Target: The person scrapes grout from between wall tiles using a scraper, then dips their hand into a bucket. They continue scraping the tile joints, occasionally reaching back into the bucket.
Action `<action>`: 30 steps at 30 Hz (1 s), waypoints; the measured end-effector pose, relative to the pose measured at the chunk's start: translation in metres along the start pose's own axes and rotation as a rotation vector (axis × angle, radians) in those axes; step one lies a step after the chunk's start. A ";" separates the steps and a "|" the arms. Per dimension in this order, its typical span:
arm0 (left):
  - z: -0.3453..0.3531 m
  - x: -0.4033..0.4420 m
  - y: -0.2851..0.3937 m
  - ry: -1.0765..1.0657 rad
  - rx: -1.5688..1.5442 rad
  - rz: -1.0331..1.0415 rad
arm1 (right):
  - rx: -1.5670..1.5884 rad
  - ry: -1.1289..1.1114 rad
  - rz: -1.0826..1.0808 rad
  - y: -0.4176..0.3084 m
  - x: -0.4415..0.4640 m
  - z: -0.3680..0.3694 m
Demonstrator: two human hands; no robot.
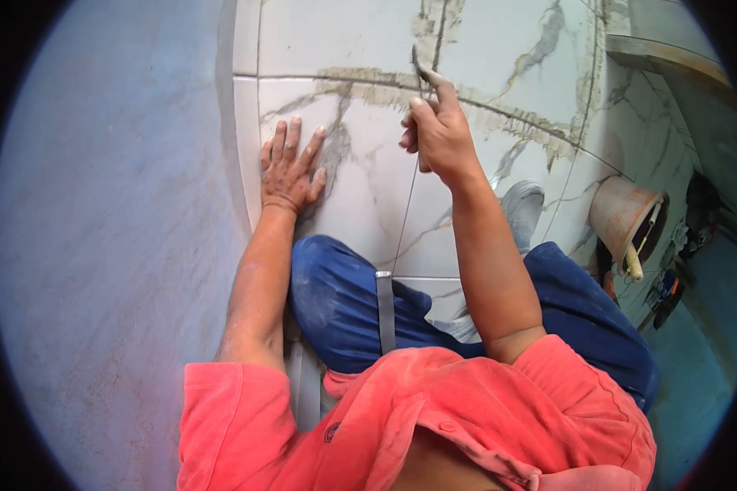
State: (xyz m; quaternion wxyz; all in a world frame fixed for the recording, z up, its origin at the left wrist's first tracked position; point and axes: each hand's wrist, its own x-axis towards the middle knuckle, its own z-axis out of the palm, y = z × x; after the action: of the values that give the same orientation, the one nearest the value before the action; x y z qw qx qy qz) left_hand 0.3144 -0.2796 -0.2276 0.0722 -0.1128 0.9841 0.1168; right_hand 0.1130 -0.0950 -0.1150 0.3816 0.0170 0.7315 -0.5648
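My left hand (pixel 288 173) lies flat on a white marbled floor tile (pixel 360 184), fingers spread, close to the wall edge. Ahead and to the right, my right hand (pixel 438 123) is closed around a thin tool with a dark curved tip (pixel 418 61), the index finger stretched along it. Its tip is over the tile near a joint; whether it touches cannot be made out. Smeared grey-beige grout (pixel 368 78) borders the joints where the tiles meet. Most of the tool's handle is hidden in my fist.
A blue-grey wall (pixel 115 204) rises along the left. To the right, a dirty bucket (pixel 622 214) lies tipped with a handled tool at its mouth. Dark items (pixel 667 295) lie beyond it. My knees and a grey shoe (pixel 522 209) are close behind my hands.
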 end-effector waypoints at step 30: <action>-0.002 -0.003 -0.001 -0.065 -0.023 -0.031 | 0.310 0.114 -0.744 0.019 0.043 0.072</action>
State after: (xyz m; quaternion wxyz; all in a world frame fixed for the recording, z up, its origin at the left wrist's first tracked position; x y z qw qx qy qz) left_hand 0.3170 -0.2802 -0.2250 0.1048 -0.1248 0.9780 0.1304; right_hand 0.1301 -0.1657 -0.1599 0.1031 -0.1602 0.6140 -0.7660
